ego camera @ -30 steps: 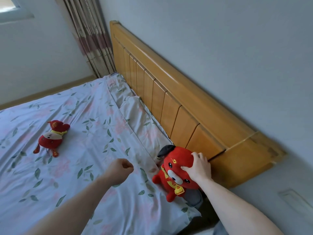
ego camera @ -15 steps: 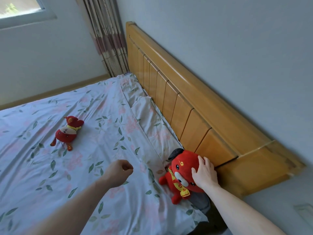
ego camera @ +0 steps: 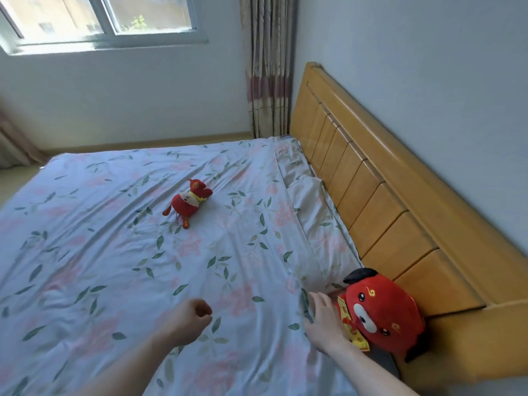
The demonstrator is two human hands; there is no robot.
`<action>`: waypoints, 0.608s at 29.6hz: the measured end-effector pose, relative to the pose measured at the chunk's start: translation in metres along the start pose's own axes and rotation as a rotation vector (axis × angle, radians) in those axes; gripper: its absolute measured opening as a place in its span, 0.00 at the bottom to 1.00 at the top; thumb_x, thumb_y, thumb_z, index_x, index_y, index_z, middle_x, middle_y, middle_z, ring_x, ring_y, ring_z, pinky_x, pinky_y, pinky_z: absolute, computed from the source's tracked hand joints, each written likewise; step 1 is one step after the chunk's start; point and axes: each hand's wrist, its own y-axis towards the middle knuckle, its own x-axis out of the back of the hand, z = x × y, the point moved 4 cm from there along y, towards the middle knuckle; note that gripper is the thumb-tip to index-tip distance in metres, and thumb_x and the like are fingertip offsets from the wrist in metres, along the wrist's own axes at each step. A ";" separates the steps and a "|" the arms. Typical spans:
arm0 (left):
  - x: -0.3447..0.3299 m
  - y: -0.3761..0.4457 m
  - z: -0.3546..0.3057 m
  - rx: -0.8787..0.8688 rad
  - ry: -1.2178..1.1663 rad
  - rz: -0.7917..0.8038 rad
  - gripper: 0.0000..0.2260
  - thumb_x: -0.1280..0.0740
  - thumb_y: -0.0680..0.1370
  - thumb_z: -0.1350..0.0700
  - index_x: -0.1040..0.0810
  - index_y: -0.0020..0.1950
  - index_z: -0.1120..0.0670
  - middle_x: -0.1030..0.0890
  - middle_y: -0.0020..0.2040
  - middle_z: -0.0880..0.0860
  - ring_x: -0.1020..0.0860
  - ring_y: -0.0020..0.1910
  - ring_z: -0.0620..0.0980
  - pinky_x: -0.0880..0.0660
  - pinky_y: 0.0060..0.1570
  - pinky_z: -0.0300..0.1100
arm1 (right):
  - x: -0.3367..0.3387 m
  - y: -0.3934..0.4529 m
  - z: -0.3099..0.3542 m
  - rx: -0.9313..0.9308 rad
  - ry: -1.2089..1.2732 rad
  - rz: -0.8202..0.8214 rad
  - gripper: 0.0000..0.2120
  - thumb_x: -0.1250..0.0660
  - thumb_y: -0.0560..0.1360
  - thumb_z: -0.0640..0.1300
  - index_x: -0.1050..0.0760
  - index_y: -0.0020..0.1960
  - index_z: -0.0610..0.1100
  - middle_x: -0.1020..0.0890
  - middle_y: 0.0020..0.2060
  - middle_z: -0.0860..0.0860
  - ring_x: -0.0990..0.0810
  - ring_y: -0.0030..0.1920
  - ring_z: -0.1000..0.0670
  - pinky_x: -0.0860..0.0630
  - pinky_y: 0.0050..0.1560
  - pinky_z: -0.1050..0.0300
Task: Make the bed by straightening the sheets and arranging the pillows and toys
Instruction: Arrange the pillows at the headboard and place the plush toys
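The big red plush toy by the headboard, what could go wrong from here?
The big red plush toy sits at the mattress corner against the headboard, so it may tip off the edge. The right hand, open beside it, could nudge it. The small red toy lies mid-bed, not yet arranged.

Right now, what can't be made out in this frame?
- Head view: large red plush, its lower body is hidden behind the right hand.
- Left hand: fist faces away, so its palm is unseen.
- Small red plush: face too small to read.
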 end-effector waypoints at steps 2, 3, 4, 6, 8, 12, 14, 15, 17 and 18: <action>0.016 -0.019 0.043 0.034 -0.046 -0.022 0.04 0.32 0.77 0.47 0.19 0.50 0.42 0.18 0.49 0.42 0.20 0.46 0.41 0.21 0.49 0.40 | -0.020 -0.010 0.041 0.039 -0.030 0.036 0.32 0.37 0.78 0.48 0.43 0.79 0.50 0.41 0.77 0.52 0.38 0.76 0.48 0.35 0.73 0.52; 0.017 -0.018 0.046 0.024 -0.050 -0.042 0.04 0.31 0.78 0.48 0.19 0.52 0.44 0.18 0.49 0.43 0.20 0.45 0.42 0.22 0.46 0.39 | -0.020 -0.011 0.046 0.036 -0.026 0.050 0.32 0.37 0.78 0.47 0.43 0.79 0.49 0.40 0.76 0.52 0.38 0.76 0.48 0.35 0.73 0.53; 0.026 -0.026 0.067 0.027 -0.077 -0.075 0.05 0.31 0.78 0.49 0.18 0.53 0.45 0.18 0.49 0.44 0.20 0.45 0.42 0.24 0.45 0.38 | -0.030 -0.017 0.070 0.063 -0.046 0.059 0.32 0.37 0.78 0.47 0.43 0.79 0.49 0.40 0.77 0.52 0.38 0.76 0.48 0.35 0.73 0.52; 0.040 -0.051 0.112 0.033 -0.118 -0.094 0.05 0.31 0.79 0.49 0.19 0.54 0.46 0.18 0.50 0.43 0.20 0.45 0.42 0.25 0.44 0.38 | -0.059 -0.030 0.121 0.105 -0.086 0.079 0.31 0.37 0.78 0.48 0.42 0.79 0.49 0.39 0.77 0.52 0.36 0.75 0.48 0.34 0.72 0.51; 0.047 -0.066 0.139 0.016 -0.132 -0.106 0.05 0.32 0.79 0.49 0.19 0.54 0.45 0.18 0.50 0.41 0.20 0.44 0.41 0.25 0.43 0.37 | -0.079 -0.041 0.154 0.134 -0.082 0.099 0.30 0.37 0.78 0.49 0.42 0.78 0.50 0.38 0.76 0.53 0.35 0.74 0.48 0.32 0.71 0.50; 0.076 -0.111 0.247 0.051 -0.145 -0.144 0.08 0.32 0.79 0.46 0.21 0.57 0.43 0.20 0.55 0.40 0.21 0.48 0.40 0.25 0.50 0.38 | -0.163 -0.081 0.255 0.264 -0.108 0.193 0.30 0.38 0.79 0.50 0.42 0.79 0.50 0.39 0.76 0.54 0.37 0.75 0.50 0.32 0.70 0.52; 0.088 -0.136 0.311 0.099 -0.168 -0.176 0.10 0.32 0.79 0.46 0.21 0.59 0.44 0.22 0.58 0.41 0.22 0.51 0.42 0.26 0.51 0.38 | -0.213 -0.104 0.304 0.331 -0.142 0.254 0.30 0.38 0.79 0.51 0.42 0.79 0.50 0.39 0.77 0.53 0.36 0.75 0.49 0.32 0.70 0.52; 0.095 -0.150 0.336 0.122 -0.173 -0.184 0.10 0.32 0.78 0.46 0.21 0.59 0.43 0.22 0.59 0.42 0.22 0.51 0.42 0.26 0.51 0.39 | -0.233 -0.115 0.327 0.348 -0.148 0.285 0.30 0.37 0.79 0.51 0.42 0.79 0.50 0.39 0.77 0.53 0.35 0.74 0.49 0.32 0.70 0.52; 0.104 -0.169 0.371 0.145 -0.172 -0.217 0.11 0.33 0.78 0.45 0.22 0.60 0.43 0.23 0.59 0.41 0.22 0.50 0.41 0.26 0.50 0.39 | -0.260 -0.132 0.359 0.384 -0.174 0.337 0.30 0.37 0.79 0.50 0.43 0.79 0.50 0.41 0.77 0.53 0.34 0.74 0.49 0.31 0.68 0.52; 0.116 -0.186 0.399 0.170 -0.183 -0.231 0.11 0.33 0.79 0.45 0.22 0.60 0.42 0.23 0.59 0.41 0.22 0.50 0.40 0.25 0.49 0.39 | -0.284 -0.141 0.385 0.408 -0.189 0.361 0.31 0.37 0.80 0.50 0.43 0.79 0.50 0.41 0.77 0.53 0.34 0.74 0.49 0.32 0.68 0.52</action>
